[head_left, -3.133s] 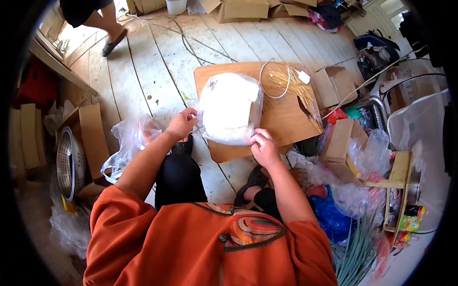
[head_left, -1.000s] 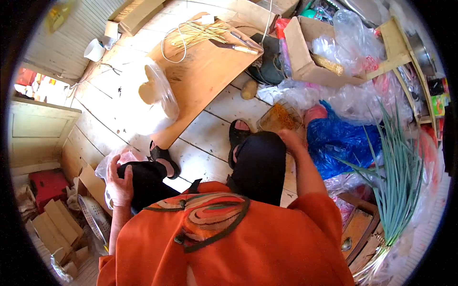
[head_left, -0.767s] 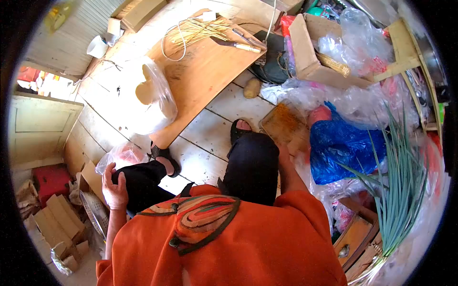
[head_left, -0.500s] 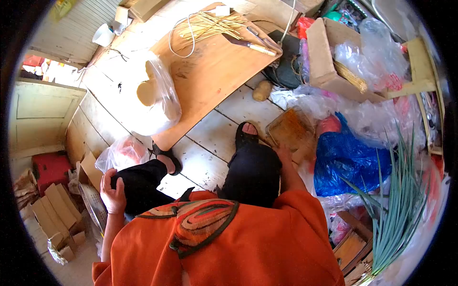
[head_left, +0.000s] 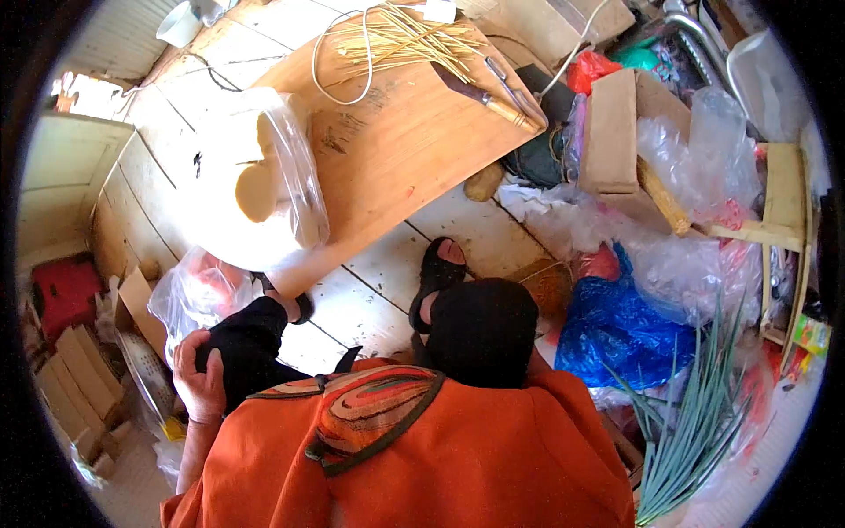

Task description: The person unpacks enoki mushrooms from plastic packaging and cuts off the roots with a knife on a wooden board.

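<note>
My left hand [head_left: 201, 378] rests against the side of my left knee in black trousers [head_left: 255, 348]. Its thumb and fingers are apart, and it holds nothing that I can see. Beside it is a clear plastic bag [head_left: 198, 295] with something reddish inside. Behind my raised right knee [head_left: 480, 330], my right hand is hidden; only a bit of forearm shows. A brown, stained flat item [head_left: 547, 286] lies just past that knee, partly covered. Close by on the right is a blue plastic bag [head_left: 616, 334].
A wooden board [head_left: 396, 167] bears thin sticks [head_left: 409, 40], a knife [head_left: 480, 95] and a bag with pale round pieces [head_left: 308, 189]. On the right are a cardboard box [head_left: 609, 132], crumpled plastic and green onions [head_left: 691, 440]. Flattened cardboard [head_left: 79, 378] stands at left.
My right knee has come up and right, and my right hand has gone out of sight behind it. My left hand has moved slightly left and down, against the knee. The view has shifted.
</note>
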Tool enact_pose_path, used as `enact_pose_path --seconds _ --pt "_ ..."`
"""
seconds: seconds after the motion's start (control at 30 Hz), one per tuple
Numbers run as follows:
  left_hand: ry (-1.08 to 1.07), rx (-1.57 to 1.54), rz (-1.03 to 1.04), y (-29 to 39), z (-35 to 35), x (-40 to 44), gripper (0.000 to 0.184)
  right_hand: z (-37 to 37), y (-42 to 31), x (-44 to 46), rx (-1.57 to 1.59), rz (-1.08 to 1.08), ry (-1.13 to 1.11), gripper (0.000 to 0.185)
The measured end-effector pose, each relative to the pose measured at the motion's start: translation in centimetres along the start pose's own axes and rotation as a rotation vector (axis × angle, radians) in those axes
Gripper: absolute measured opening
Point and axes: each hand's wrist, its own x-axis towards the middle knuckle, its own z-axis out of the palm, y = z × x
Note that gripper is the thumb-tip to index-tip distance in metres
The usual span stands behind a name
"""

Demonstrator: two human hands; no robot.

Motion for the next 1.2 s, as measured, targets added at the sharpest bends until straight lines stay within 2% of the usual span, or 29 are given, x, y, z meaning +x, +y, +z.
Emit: enact_pose_path --seconds 0.13,0.27,0.53,0.6,0.7,0.8,0.87,0.93,0.97,1.0,1.07,1.13,1.2 --pt "0.098 0.025 -0.017 0.4 0.3 -2.5 0.023 -0.3 1.2 -0.9 0.001 -0.035 0.004 0.028" --pt "0.151 0.095 0.069 0.7 0.5 -3.3 0.020 -1.1 3.0 -2.0 0.042 -0.059 0.039 0.028" --pt "0.141 0.059 0.281 0.6 1.1 -4.5 0.021 -0.6 8.0 -5.6 0.171 -0.049 0.132 0.027" --pt "0.116 0.049 0.277 0.5 0.7 -5.1 0.023 -0.4 10.1 -6.8 0.227 -0.039 0.165 0.027" --pt "0.116 0.004 0.280 -0.6 0.6 -5.6 0.027 -0.2 15.4 -6.4 0.383 -0.058 0.260 0.028" --pt "0.154 -0.039 0.315 -1.6 0.0 -6.2 0.029 -4.3 20.0 -2.0 0.749 -0.268 0.496 0.028" --pt "0.178 -0.029 0.343 -1.9 -0.7 -6.3 0.032 -13.0 10.3 -12.7 0.915 -0.198 0.514 0.027" --pt "0.234 -0.177 0.434 -1.3 -1.7 -6.6 0.034 -16.6 5.6 -13.9 1.194 -0.345 0.502 0.018" --pt "0.242 -0.213 0.475 -1.1 -2.1 -6.6 0.036 -17.8 2.4 -15.3 1.159 -0.433 0.491 0.018" --pt "0.251 -0.214 0.461 -1.1 -2.1 -6.4 0.036 -18.2 -1.0 -16.3 1.123 -0.523 0.476 0.019" --pt "0.177 -0.354 0.439 -1.2 -2.2 -5.5 0.030 -17.0 -6.7 -16.7 1.077 -0.635 0.272 0.021" --pt "0.105 -0.473 0.392 -1.3 -1.9 -4.3 0.033 -13.8 -11.5 -14.9 0.956 -0.623 0.061 0.021" --pt "0.011 -0.479 0.267 -1.3 -1.9 -2.7 0.034 -9.5 -15.8 -13.5 0.968 -0.543 -0.066 0.021"
